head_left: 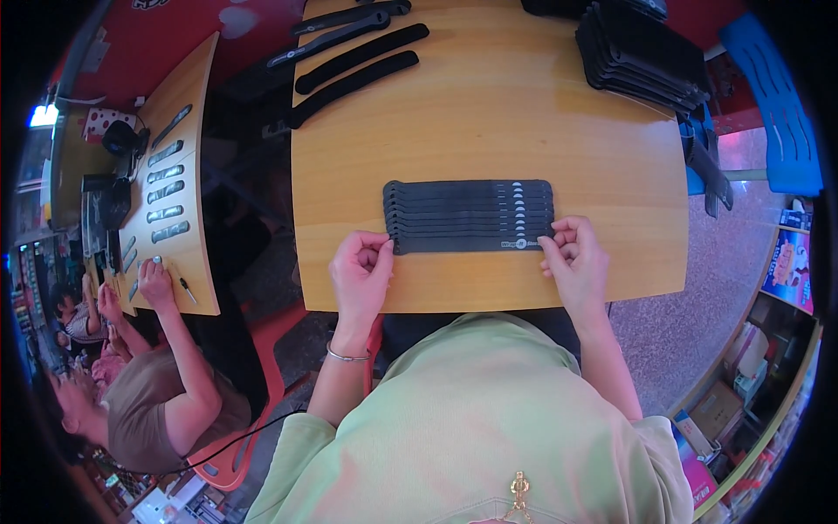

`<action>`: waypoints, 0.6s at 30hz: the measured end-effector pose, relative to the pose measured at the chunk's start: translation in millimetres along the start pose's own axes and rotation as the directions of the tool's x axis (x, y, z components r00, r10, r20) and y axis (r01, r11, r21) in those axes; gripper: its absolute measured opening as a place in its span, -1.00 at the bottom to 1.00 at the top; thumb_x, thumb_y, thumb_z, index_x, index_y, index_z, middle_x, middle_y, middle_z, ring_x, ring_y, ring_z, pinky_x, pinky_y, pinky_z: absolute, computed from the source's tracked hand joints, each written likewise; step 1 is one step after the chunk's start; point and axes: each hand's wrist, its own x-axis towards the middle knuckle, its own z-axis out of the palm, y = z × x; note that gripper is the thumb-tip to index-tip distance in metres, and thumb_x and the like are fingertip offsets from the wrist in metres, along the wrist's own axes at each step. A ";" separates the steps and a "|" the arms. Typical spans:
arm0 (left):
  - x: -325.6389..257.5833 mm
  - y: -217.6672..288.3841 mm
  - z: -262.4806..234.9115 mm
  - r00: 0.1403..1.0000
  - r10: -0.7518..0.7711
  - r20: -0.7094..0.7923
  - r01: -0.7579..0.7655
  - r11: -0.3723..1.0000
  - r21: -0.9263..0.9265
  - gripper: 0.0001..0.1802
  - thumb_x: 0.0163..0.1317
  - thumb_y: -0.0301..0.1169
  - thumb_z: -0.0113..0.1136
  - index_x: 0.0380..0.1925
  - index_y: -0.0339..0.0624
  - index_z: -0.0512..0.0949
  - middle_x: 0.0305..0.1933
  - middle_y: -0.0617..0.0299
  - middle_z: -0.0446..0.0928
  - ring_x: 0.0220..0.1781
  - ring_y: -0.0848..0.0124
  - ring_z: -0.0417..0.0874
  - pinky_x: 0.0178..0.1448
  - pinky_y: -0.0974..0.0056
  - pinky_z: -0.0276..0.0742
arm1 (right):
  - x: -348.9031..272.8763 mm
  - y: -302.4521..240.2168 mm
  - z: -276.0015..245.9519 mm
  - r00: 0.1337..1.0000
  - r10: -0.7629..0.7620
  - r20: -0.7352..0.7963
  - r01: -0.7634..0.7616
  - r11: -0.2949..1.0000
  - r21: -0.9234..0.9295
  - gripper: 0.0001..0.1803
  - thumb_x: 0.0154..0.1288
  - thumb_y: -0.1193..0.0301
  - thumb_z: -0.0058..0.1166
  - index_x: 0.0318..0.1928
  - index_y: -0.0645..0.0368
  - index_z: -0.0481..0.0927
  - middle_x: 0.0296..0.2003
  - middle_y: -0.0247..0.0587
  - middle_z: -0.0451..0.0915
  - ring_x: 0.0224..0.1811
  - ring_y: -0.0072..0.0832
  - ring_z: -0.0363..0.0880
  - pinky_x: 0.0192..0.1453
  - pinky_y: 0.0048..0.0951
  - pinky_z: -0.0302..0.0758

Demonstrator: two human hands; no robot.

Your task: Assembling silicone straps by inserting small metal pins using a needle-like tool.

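Observation:
A row of flat black straps (454, 210) lies overlapped like shingles on the wooden table in front of me. Each strap has white marks near its right end, and the nearest one carries white print. At the near left corner, my left hand (360, 266) pinches the end of the nearest strap between thumb and fingers. My right hand (576, 262) pinches that same strap at its right end, thumb on top. Both hands rest close to the table's front edge, and the strap looks stretched straight between them.
Loose black straps (362, 57) lie at the table's (489, 113) far left corner. A thick stack of black straps (642, 61) stands far right, by a blue chair (777, 105). To the left, a co-worker (166, 393) handles things at another table (196, 157) with several wrapped strips.

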 end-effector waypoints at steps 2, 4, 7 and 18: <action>0.0 0.1 0.1 1.000 0.000 -0.002 0.000 1.000 -0.001 -0.95 0.17 -0.61 0.15 -0.37 -0.32 0.49 -0.59 0.35 0.46 -0.66 0.70 0.40 -0.63 0.57 0.26 | -0.1 -0.4 0.0 1.000 -0.002 -0.002 0.002 1.000 0.000 -0.77 0.16 0.58 0.15 -0.18 0.25 0.42 -0.51 -0.31 0.47 -0.60 -0.67 0.51 -0.59 -0.65 0.47; -0.2 0.2 -0.2 1.000 0.009 0.001 -0.009 1.000 0.009 -0.95 0.17 -0.62 0.15 -0.37 -0.32 0.49 -0.59 0.35 0.46 -0.67 0.70 0.39 -0.64 0.58 0.26 | -0.2 -0.3 0.0 1.000 -0.004 -0.005 0.004 1.000 -0.007 -0.77 0.16 0.58 0.15 -0.18 0.25 0.42 -0.51 -0.31 0.47 -0.61 -0.67 0.51 -0.59 -0.65 0.47; 0.1 -2.2 0.3 1.000 0.029 -0.002 -0.029 1.000 -0.005 -0.95 0.16 -0.62 0.15 -0.37 -0.32 0.48 -0.59 0.35 0.46 -0.67 0.70 0.39 -0.64 0.57 0.25 | -0.3 0.2 -0.2 1.000 -0.006 -0.004 0.006 1.000 -0.005 -0.76 0.16 0.58 0.16 -0.18 0.25 0.42 -0.51 -0.31 0.47 -0.61 -0.67 0.51 -0.60 -0.65 0.47; -0.2 -1.4 0.8 1.000 0.017 -0.005 -0.017 1.000 0.004 -0.94 0.16 -0.62 0.16 -0.37 -0.32 0.48 -0.57 0.35 0.47 -0.66 0.71 0.40 -0.64 0.58 0.28 | -1.3 -0.6 0.3 1.000 -0.023 -0.014 0.022 0.999 -0.042 -0.74 0.14 0.58 0.17 -0.17 0.24 0.41 -0.51 -0.31 0.46 -0.63 -0.67 0.51 -0.60 -0.65 0.44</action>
